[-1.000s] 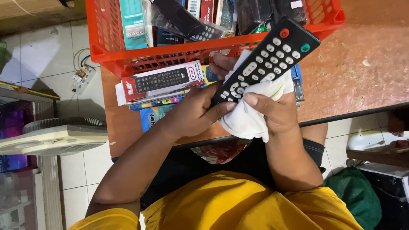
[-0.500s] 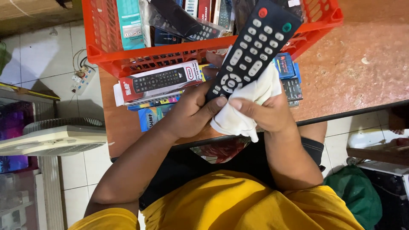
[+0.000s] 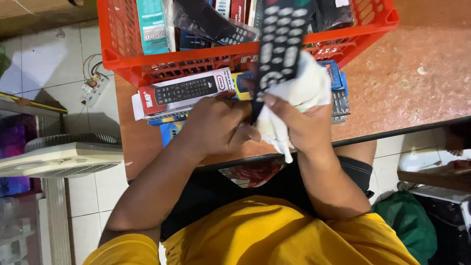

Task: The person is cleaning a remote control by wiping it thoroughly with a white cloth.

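Note:
A long black remote control (image 3: 280, 45) with grey buttons stands nearly upright over the table edge, blurred by motion. My left hand (image 3: 216, 128) grips its lower end. My right hand (image 3: 300, 126) presses a white cloth (image 3: 305, 91) against the remote's right side and lower part; a strip of the cloth hangs below my fingers. Both hands touch each other just above the brown table (image 3: 407, 83).
A red plastic basket (image 3: 122, 59) full of remotes and packages stands at the back of the table. A boxed remote (image 3: 184, 91) and blue packages lie under its front edge. A white fan (image 3: 59, 159) and a power strip (image 3: 95, 88) sit on the tiled floor at left, a green bag (image 3: 407, 223) at right.
The remote has swung from leaning right to almost upright, its top now over the basket. Both hands shifted slightly left, and the cloth stayed against the remote.

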